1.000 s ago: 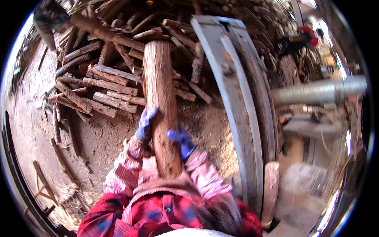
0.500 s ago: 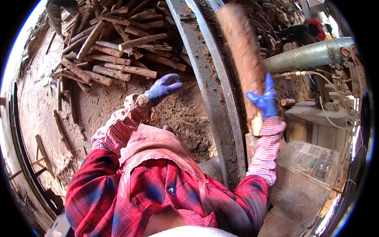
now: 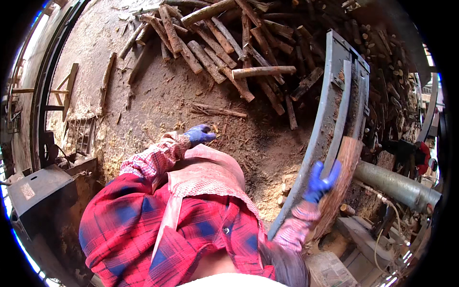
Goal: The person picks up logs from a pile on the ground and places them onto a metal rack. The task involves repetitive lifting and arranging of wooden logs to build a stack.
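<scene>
A thick bark-covered log (image 3: pixel 345 174) lies lengthwise beside the metal rail trough at the right, its near end partly hidden by my right forearm. My right hand (image 3: pixel 321 182), in a blue glove, touches the left side of this log with thumb and fingers spread. My left hand (image 3: pixel 200 135), also blue-gloved, hangs in front of the apron over the dirt floor. Its fingers are loosely bent and apart, with nothing in them. The metal rail trough (image 3: pixel 313 138) runs from beside my right arm to the far right.
A heap of cut logs (image 3: pixel 210 60) covers the ground ahead, with one log (image 3: pixel 264 71) lying across it. A metal pipe (image 3: pixel 397 185) and hoses stand right of the log. At the left is a metal box (image 3: pixel 40 189). A person in red (image 3: pixel 423 155) is at the far right.
My view has turned leftward. The thick log has slid nearer to me along the rail, its far end now beside the pipe. My right hand is still against it; my left hand's fingers are more bent.
</scene>
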`<state>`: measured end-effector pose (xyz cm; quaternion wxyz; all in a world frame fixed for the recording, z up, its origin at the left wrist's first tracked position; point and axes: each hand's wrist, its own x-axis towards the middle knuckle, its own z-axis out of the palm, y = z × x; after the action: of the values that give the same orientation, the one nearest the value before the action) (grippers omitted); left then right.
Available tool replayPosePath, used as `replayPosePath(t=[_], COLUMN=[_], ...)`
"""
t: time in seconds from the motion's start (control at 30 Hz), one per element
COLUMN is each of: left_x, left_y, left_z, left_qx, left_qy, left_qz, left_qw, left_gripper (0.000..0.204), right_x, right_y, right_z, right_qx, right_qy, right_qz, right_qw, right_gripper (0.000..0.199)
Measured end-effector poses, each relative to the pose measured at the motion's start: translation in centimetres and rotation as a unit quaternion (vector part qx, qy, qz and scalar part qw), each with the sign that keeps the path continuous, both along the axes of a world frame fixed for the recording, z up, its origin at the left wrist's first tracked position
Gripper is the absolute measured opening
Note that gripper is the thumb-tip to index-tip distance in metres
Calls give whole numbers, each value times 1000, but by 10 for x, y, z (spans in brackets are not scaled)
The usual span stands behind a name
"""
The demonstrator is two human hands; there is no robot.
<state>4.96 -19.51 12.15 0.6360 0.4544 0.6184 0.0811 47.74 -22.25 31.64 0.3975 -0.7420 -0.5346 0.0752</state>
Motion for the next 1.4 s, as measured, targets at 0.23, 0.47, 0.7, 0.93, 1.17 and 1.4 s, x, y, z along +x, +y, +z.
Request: replayPosePath(t=[0.23,0.47,0.7,0.93,1.17,1.4], left_x=[-86,-113,-100,-47,-66,-21], left_y=[8,-12,-24,-52,-27,106], left_z=[-71,-108,-206,-254,-224,-148], left_qx=[-25,-225,-331,-337,-313,-150], left_qy=[3,-117,-161,-121,-67,-266], left_qz=[121,450,527,614,559,347], left_qw=[992,856,766,704,765,887], left_gripper=[54,18,26,16,37,39], right_x=[-136,-118,-65,-166,-119,-106], right_y=[86,163,300,462,356,147], right_z=[-142,-361,-667,-695,-606,-333], right_qx=[-271,-591,-406,-470,-317,-375], right_qy=[76,438,404,376,669,747], right_qz=[268,78,-323,-369,-194,-176], right_qw=[921,673,753,708,644,519], right_gripper=[62,35,58,108,62,49])
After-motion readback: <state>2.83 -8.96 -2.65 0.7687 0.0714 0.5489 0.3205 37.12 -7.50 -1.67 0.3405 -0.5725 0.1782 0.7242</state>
